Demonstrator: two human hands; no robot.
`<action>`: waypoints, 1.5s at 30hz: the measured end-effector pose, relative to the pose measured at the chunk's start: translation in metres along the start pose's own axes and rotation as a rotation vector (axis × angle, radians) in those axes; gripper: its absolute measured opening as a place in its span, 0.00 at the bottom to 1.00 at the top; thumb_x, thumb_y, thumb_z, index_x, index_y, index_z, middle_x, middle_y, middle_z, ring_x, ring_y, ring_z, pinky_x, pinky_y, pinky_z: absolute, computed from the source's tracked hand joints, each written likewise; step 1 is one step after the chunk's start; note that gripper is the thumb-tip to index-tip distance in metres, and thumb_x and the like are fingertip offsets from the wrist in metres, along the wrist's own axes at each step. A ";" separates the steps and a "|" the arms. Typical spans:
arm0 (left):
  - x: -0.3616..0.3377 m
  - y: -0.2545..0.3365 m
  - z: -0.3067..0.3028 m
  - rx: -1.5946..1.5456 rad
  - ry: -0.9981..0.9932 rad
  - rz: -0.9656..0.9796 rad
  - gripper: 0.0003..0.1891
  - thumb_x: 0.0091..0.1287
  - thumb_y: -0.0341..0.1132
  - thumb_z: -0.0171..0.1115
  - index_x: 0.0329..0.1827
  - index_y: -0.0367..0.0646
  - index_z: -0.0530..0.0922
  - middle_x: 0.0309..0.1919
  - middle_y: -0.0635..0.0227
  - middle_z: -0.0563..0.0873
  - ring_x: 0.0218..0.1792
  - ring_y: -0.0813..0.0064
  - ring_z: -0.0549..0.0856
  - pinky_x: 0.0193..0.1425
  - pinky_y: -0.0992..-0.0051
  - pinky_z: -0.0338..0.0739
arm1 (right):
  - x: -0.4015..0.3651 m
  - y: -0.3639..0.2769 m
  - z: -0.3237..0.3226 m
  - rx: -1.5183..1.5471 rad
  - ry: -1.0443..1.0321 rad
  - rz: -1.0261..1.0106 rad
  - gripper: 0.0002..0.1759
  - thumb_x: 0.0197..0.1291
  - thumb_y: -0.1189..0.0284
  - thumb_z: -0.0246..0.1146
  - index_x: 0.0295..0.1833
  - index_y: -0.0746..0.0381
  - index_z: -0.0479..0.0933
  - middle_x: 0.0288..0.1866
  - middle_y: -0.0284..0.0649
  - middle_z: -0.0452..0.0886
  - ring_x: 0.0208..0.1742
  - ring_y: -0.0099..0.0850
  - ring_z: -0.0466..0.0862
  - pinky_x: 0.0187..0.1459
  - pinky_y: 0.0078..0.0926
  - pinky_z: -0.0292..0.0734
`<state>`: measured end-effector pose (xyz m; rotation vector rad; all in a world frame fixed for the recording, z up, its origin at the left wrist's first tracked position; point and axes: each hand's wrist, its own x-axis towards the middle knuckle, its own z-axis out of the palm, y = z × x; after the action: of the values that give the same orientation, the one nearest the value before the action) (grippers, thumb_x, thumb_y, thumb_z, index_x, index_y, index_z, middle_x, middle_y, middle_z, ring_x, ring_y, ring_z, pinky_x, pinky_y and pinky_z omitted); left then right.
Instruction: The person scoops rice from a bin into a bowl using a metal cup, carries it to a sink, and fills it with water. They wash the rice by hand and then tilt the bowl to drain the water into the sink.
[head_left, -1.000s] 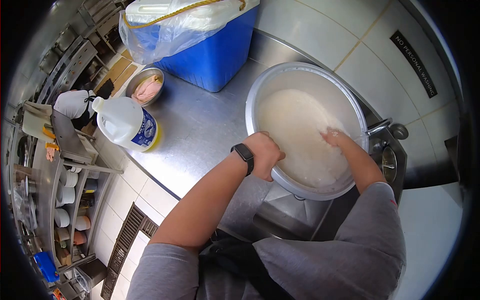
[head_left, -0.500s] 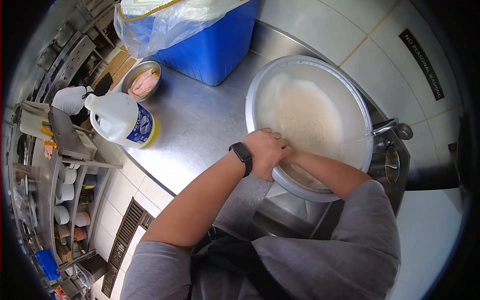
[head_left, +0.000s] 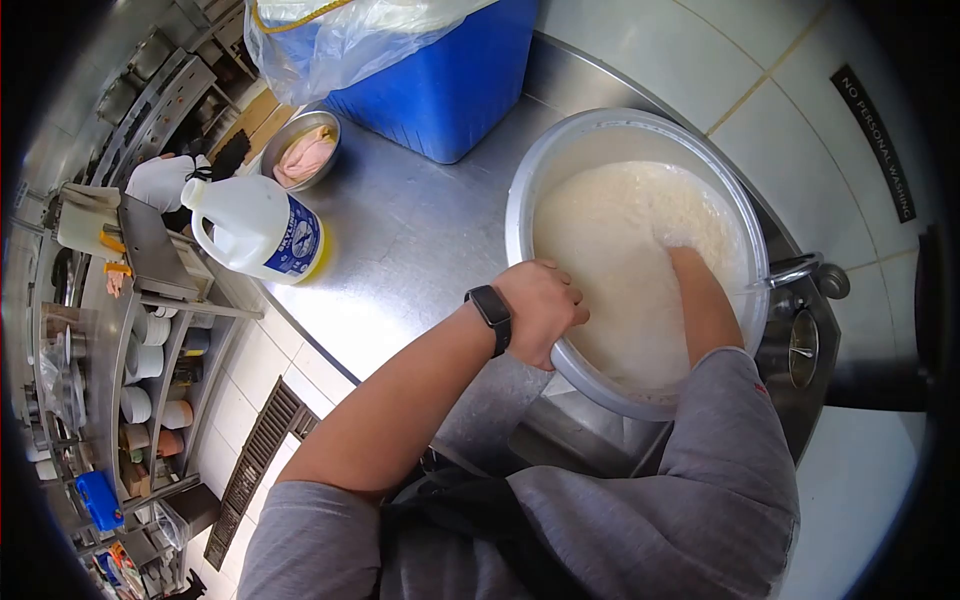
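A large metal basin (head_left: pixel 520 205) holds rice in cloudy, whitish water (head_left: pixel 610 250). My left hand (head_left: pixel 540 312), with a black watch at the wrist, is closed over the basin's near left rim. Dipped into the water toward the right side is my right hand (head_left: pixel 682 252); its fingers are hidden under the surface, and only the back of the wrist and the forearm show.
A faucet (head_left: pixel 795 270) reaches over the basin's right edge. On the steel counter (head_left: pixel 420 215) are a blue crate (head_left: pixel 440 90) with a plastic bag, a bowl (head_left: pixel 335 160) holding something pink, and a jug (head_left: pixel 250 225). A person (head_left: pixel 165 182) is at the far left.
My right hand has moved from beside the left hand at the near rim to the basin's right side. The water has swirled and clouded over the pale mound. My left hand keeps the rim.
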<state>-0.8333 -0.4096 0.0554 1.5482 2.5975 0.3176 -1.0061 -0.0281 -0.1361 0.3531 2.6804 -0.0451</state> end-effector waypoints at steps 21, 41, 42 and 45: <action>-0.005 -0.015 -0.013 0.070 -0.066 -0.029 0.17 0.41 0.51 0.69 0.25 0.49 0.79 0.20 0.67 0.83 0.29 0.62 0.84 0.42 0.67 0.74 | -0.147 -0.148 -0.018 -0.504 -0.081 -0.631 0.34 0.65 0.56 0.58 0.75 0.51 0.62 0.78 0.42 0.60 0.76 0.41 0.62 0.75 0.42 0.55; -0.005 0.003 -0.014 0.045 -0.142 -0.094 0.22 0.42 0.53 0.70 0.36 0.50 0.84 0.28 0.66 0.86 0.34 0.64 0.86 0.48 0.68 0.75 | -0.136 0.049 0.017 -0.007 -0.451 -0.162 0.16 0.55 0.71 0.59 0.47 0.63 0.85 0.44 0.48 0.86 0.42 0.48 0.85 0.53 0.47 0.77; -0.005 0.003 -0.012 0.042 -0.139 -0.091 0.22 0.42 0.53 0.70 0.36 0.50 0.84 0.28 0.66 0.86 0.34 0.64 0.86 0.48 0.68 0.75 | -0.133 0.046 0.048 0.169 -0.561 -0.051 0.18 0.59 0.70 0.57 0.54 0.62 0.79 0.50 0.48 0.82 0.48 0.45 0.82 0.53 0.49 0.76; -0.006 0.001 -0.009 0.048 -0.097 -0.075 0.22 0.42 0.52 0.71 0.37 0.50 0.83 0.31 0.67 0.85 0.35 0.64 0.86 0.48 0.67 0.75 | -0.147 -0.010 0.087 0.562 -0.696 0.074 0.27 0.70 0.59 0.48 0.68 0.60 0.68 0.68 0.49 0.70 0.66 0.39 0.71 0.60 0.48 0.70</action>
<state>-0.8313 -0.4151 0.0645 1.4386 2.5985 0.1702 -0.8439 -0.0803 -0.1528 0.4939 1.9209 -0.7606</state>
